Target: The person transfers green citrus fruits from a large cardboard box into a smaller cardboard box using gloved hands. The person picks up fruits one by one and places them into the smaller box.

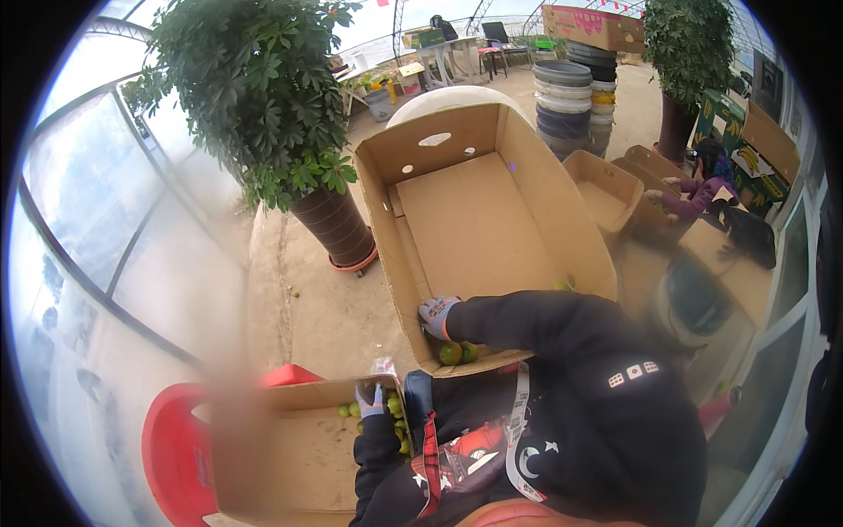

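My right hand (438, 317), in a grey work glove, is inside a large cardboard box (474, 224) in front of me, by its near left corner. Its fingers point down, and whatever lies under them is hidden. Two green fruits (459, 353) rest right beside it, against the near wall. Lower left, my gloved left hand (371, 400) reaches into a second cardboard box (309, 454). Its thumb and fingers are spread, and I see nothing held between them. Several green fruits (398, 421) lie around that hand along the box's right side.
A red plastic tub (172, 454) sits beside the lower box. A potted plant (332, 224) stands left of the big box. Stacked buckets (563, 105) rise behind it. A person (701, 188) at right reaches into a box, near a dark bucket (695, 296).
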The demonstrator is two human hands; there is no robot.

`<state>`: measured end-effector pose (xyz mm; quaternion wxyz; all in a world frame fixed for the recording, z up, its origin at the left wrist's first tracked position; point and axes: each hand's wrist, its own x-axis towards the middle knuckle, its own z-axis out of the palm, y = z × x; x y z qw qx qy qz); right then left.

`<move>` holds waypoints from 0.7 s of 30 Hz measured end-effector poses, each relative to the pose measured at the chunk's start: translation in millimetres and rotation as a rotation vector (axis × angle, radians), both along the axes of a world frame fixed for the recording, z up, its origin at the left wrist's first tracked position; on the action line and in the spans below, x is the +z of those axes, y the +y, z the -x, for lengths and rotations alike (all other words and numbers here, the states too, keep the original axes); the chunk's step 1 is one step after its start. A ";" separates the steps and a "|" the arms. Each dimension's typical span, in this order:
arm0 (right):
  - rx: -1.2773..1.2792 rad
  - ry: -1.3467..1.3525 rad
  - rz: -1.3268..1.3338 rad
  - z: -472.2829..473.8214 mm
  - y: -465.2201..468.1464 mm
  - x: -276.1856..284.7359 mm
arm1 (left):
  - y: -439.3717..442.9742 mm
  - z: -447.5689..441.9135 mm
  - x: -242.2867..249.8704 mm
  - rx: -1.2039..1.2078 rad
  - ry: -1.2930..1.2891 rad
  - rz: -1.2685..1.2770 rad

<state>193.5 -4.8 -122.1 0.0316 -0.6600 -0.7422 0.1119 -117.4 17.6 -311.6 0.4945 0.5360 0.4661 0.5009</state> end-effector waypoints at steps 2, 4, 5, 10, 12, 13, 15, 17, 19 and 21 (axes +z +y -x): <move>0.034 0.215 -0.006 -5.0 -26.9 -10.2 | 6.3 -2.2 -5.2 0.007 -0.078 0.084; 0.154 0.108 0.129 -12.6 -38.8 20.9 | -16.6 -13.2 25.9 0.055 -0.044 0.136; 0.208 0.062 0.189 -15.0 -43.9 34.3 | -26.0 -17.9 44.8 0.073 -0.020 0.156; 0.150 0.058 0.314 -22.7 -37.9 27.3 | 7.0 -3.8 -2.7 0.055 0.307 -0.333; 0.140 0.077 0.341 -14.4 -52.5 38.4 | -12.6 -20.0 32.6 0.110 0.025 0.070; 0.172 0.057 0.329 -14.2 -52.3 37.6 | -18.7 -24.3 44.4 0.128 -0.074 0.193; 0.233 0.017 0.303 -14.6 -51.1 35.6 | -8.3 -14.7 15.8 0.086 -0.008 0.027; 0.226 -0.068 0.302 -10.5 -59.6 43.5 | 3.9 -2.6 -17.1 0.092 0.227 -0.343; 0.237 -0.179 0.300 -19.6 -63.2 41.1 | 3.2 -12.4 -3.1 0.078 0.155 -0.309; 0.293 -0.300 0.303 -38.3 -66.1 27.8 | -11.9 -19.6 26.5 0.045 -0.285 0.244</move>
